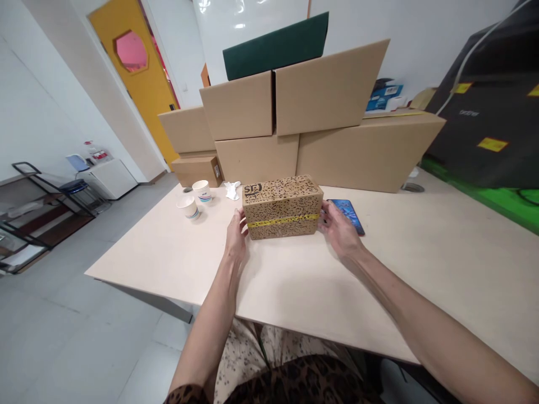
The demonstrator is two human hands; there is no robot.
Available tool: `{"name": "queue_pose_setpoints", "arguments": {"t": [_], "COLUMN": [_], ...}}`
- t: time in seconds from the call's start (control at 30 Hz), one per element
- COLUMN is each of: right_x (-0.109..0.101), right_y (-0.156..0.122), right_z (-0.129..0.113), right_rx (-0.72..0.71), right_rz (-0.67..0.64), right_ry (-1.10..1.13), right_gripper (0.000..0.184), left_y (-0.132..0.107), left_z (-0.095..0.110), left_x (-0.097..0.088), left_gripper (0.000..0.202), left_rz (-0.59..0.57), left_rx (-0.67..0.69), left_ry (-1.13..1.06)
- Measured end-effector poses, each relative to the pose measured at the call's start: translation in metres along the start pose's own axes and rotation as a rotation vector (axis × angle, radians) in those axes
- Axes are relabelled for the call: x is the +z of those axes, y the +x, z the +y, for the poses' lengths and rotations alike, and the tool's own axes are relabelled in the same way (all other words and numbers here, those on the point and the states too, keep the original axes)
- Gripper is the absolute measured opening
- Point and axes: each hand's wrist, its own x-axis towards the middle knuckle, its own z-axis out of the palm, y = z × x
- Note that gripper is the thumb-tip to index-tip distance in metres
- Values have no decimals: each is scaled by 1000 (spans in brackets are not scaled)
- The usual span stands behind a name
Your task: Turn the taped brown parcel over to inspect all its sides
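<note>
A brown cardboard box (283, 210) with black speckles, a yellow stripe and black lettering stands on the pale table (286, 292) before me. My left hand (236, 234) is at its left end, fingers curled behind the edge. At the right end, my right hand (340, 229) has its fingers against the side. Both hands hold the box between them, and some fingertips are hidden by it. A phone (348, 213) with a lit blue screen lies just beyond my right hand.
Two paper cups, a nearer one (188, 207) and a farther one (202, 192), stand left of the box near a crumpled white tissue (232, 191). Large cardboard boxes (330, 92) are stacked along the back. A dark covered machine (484, 112) stands at the right.
</note>
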Motion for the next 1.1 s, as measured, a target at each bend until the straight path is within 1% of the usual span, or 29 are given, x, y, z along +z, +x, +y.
{"name": "queue_pose_setpoints", "arguments": {"t": [0.1,0.2,0.3,0.43,0.53,0.67,0.73,0.8,0.83,0.9,0.97,1.03,1.1], "right_x": [0,-2,-2,1,3,2,0,-2,-3,-4,-4,-3,-2], "right_y": [0,2,3,1,-1,-3,-2,0,1,2,2,2,1], "right_z": [-5,-7,-7,-6,-8,-11,-11,-8,-7,-3,-2,-4,-8], "right_rx": [-62,-89,-71,-35,-18,-38,-56,-43,-20,31,43,-5,-71], "right_rz": [7,53,89,145,116,14,0,45,76,112,91,59,44], "right_ry": [51,90,83,87,104,59,13,-25,-39,-62,-68,-50,-23], "right_gripper": [47,48,50,45,45,46,49,49,49,47,46,43,40], "left_y": [3,6,8,7,3,1,1,2,2,2,1,0,-1], "left_z": [0,0,-1,0,2,5,5,4,3,1,1,2,5], "left_x": [-3,-5,-6,-8,-7,-6,-5,-5,-4,-3,-1,0,-1], "left_gripper": [43,44,45,49,52,53,51,48,47,46,46,50,55], "left_rz": [11,26,26,42,27,-45,-19,60,84,56,-26,-85,-104], "left_rx": [67,88,55,-3,-13,14,32,18,-12,-82,-94,-27,82], "left_ry": [-160,-238,-253,-196,-153,-226,-248,-249,-236,-187,-144,-147,-181]}}
